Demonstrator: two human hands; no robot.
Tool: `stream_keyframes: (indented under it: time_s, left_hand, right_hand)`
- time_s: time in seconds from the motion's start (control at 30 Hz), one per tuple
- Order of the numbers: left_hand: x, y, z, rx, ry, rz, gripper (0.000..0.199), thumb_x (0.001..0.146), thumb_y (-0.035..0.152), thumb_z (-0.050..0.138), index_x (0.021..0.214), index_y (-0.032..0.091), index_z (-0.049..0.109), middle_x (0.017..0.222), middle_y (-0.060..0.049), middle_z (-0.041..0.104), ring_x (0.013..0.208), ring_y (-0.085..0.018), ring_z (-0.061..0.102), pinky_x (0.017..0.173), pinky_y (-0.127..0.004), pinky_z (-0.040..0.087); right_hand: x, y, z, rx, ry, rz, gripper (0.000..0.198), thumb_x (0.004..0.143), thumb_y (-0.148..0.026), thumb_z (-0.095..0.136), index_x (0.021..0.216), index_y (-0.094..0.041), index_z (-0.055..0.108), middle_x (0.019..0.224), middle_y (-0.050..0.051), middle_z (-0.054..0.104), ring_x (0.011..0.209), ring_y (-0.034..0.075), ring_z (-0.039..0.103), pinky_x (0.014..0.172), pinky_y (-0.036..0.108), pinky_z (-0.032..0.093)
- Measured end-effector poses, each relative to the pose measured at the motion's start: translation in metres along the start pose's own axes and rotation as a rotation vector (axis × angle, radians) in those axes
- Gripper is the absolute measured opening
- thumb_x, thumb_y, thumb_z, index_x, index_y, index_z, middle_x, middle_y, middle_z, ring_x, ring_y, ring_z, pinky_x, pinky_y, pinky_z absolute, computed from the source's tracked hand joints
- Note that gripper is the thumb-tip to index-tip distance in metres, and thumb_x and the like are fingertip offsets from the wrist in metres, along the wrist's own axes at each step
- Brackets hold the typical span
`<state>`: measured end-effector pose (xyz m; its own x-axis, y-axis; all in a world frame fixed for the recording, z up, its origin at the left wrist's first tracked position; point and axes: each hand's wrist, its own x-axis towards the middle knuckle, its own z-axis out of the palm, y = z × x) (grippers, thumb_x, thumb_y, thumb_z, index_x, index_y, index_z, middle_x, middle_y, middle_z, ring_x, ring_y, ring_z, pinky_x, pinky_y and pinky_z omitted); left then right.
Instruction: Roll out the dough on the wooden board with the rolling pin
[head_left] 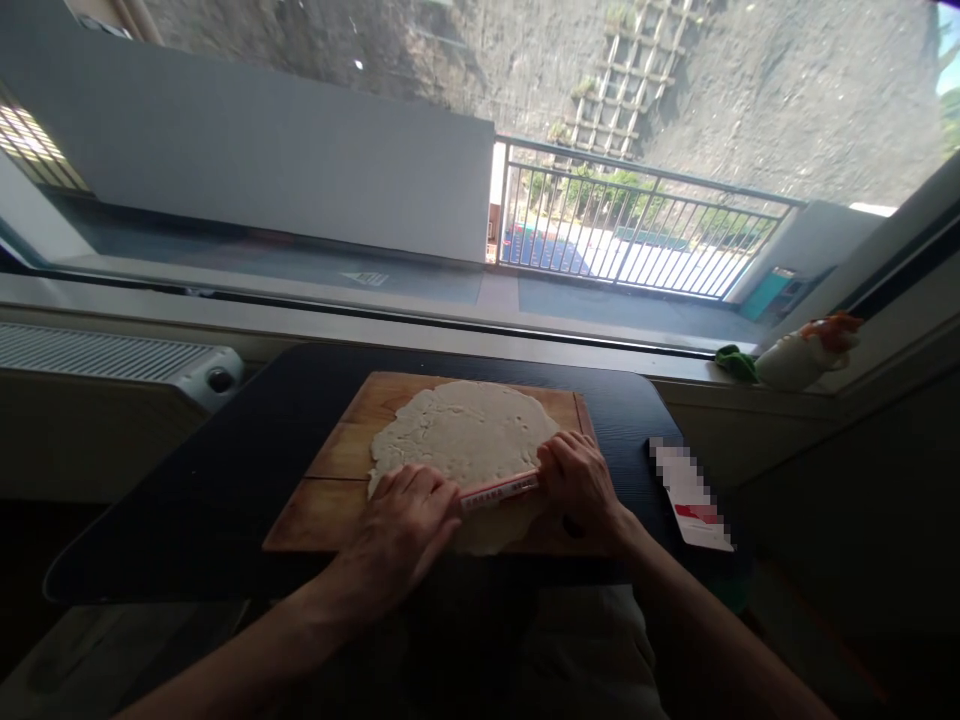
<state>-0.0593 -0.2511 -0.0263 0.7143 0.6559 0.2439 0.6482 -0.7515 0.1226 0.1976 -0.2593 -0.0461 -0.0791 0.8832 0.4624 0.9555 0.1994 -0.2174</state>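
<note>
A broad, flat sheet of dough (472,425) with an uneven edge covers much of the wooden board (341,450). Across the near part of the dough lies a slim, pale stick (499,490) with red edges and printed lettering, slightly tilted up to the right. My left hand (409,520) is closed over its left end, and my right hand (581,480) wraps round its right end. Both ends of the stick are hidden under my fingers. Its exact kind cannot be made out; its underside seems to rest on the dough.
The board sits on a dark table (217,480). At the table's right lies a white and red packet or card (690,500), partly blurred out. A white pot-like ornament (795,362) and a green item (736,362) stand on the windowsill. A radiator (112,360) is at left.
</note>
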Motion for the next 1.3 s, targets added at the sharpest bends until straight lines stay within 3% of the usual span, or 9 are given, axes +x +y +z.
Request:
stream_keyframes:
  time_s: [0.17, 0.37, 0.53, 0.67, 0.8, 0.9, 1.1, 1.2, 1.3]
  left_hand:
    - [-0.006, -0.004, -0.001, -0.018, 0.017, 0.050, 0.021, 0.089, 0.023, 0.044, 0.106, 0.021, 0.056, 0.101, -0.007, 0.058, 0.093, -0.023, 0.051, 0.083, -0.041, 0.039]
    - [-0.041, 0.007, -0.005, -0.044, -0.027, 0.110, 0.025, 0.088, 0.021, 0.044, 0.112, 0.020, 0.053, 0.105, -0.007, 0.059, 0.095, -0.022, 0.052, 0.087, -0.039, 0.040]
    - [-0.031, -0.003, 0.009, 0.061, 0.003, 0.079, 0.030, 0.091, 0.026, 0.040, 0.117, 0.023, 0.055, 0.127, -0.008, 0.054, 0.121, -0.025, 0.044, 0.104, -0.048, 0.029]
    - [-0.018, -0.016, 0.013, 0.107, 0.007, 0.101, 0.046, 0.095, 0.034, 0.033, 0.139, 0.021, 0.038, 0.147, -0.009, 0.037, 0.138, -0.025, 0.026, 0.112, -0.051, 0.012]
    - [-0.030, -0.011, 0.010, 0.102, -0.046, 0.207, 0.054, 0.096, 0.034, 0.033, 0.146, 0.020, 0.023, 0.150, -0.007, 0.032, 0.139, -0.023, 0.024, 0.114, -0.048, 0.007]
    - [-0.030, -0.010, 0.011, 0.114, -0.049, 0.225, 0.053, 0.096, 0.035, 0.033, 0.146, 0.018, 0.025, 0.150, -0.007, 0.032, 0.140, -0.024, 0.021, 0.114, -0.049, 0.002]
    - [0.000, -0.024, 0.011, 0.093, 0.029, 0.039, 0.042, 0.095, 0.039, 0.034, 0.127, 0.017, 0.051, 0.135, -0.011, 0.051, 0.126, -0.026, 0.040, 0.108, -0.049, 0.019]
    - [-0.004, -0.023, 0.008, 0.026, 0.040, 0.048, 0.031, 0.093, 0.037, 0.039, 0.106, 0.019, 0.060, 0.108, -0.008, 0.061, 0.103, -0.023, 0.052, 0.096, -0.044, 0.034]
    - [-0.012, -0.021, 0.006, -0.008, 0.037, 0.082, 0.028, 0.091, 0.042, 0.044, 0.094, 0.019, 0.060, 0.093, -0.006, 0.060, 0.089, -0.022, 0.051, 0.086, -0.041, 0.038]
  right_hand:
    - [-0.022, -0.008, -0.005, -0.095, 0.006, -0.036, 0.034, 0.097, -0.030, 0.037, 0.068, -0.020, 0.054, 0.073, 0.002, 0.061, 0.071, 0.014, 0.051, 0.076, 0.029, 0.032]
    - [-0.051, -0.026, -0.013, -0.075, -0.058, -0.039, 0.033, 0.096, -0.028, 0.037, 0.067, -0.020, 0.051, 0.069, 0.001, 0.058, 0.069, 0.015, 0.049, 0.073, 0.030, 0.032]
    - [-0.035, -0.034, -0.013, -0.102, -0.059, 0.047, 0.025, 0.094, -0.027, 0.039, 0.076, -0.021, 0.055, 0.086, 0.005, 0.059, 0.089, 0.020, 0.049, 0.083, 0.034, 0.034]
    - [-0.016, -0.034, -0.013, -0.089, -0.043, 0.100, 0.021, 0.094, -0.031, 0.041, 0.094, -0.022, 0.060, 0.107, 0.006, 0.058, 0.105, 0.022, 0.047, 0.091, 0.037, 0.034]
    - [-0.039, -0.037, -0.015, -0.085, -0.069, 0.043, 0.029, 0.093, -0.033, 0.043, 0.116, -0.024, 0.058, 0.130, 0.007, 0.050, 0.129, 0.026, 0.032, 0.104, 0.042, 0.026]
    - [-0.048, -0.037, -0.015, -0.097, -0.079, 0.043, 0.032, 0.093, -0.032, 0.042, 0.121, -0.024, 0.057, 0.135, 0.007, 0.046, 0.134, 0.028, 0.025, 0.107, 0.046, 0.022]
    - [-0.011, -0.027, -0.013, -0.040, -0.031, 0.086, 0.026, 0.096, -0.031, 0.038, 0.096, -0.021, 0.062, 0.109, 0.007, 0.058, 0.103, 0.021, 0.049, 0.091, 0.036, 0.036]
    - [-0.015, -0.024, -0.012, -0.034, -0.005, 0.050, 0.030, 0.097, -0.029, 0.035, 0.078, -0.020, 0.056, 0.089, 0.005, 0.058, 0.086, 0.018, 0.051, 0.082, 0.032, 0.037]
    - [-0.028, -0.022, -0.009, -0.077, -0.011, -0.019, 0.031, 0.097, -0.029, 0.036, 0.072, -0.020, 0.053, 0.078, 0.004, 0.057, 0.076, 0.016, 0.050, 0.075, 0.029, 0.035]
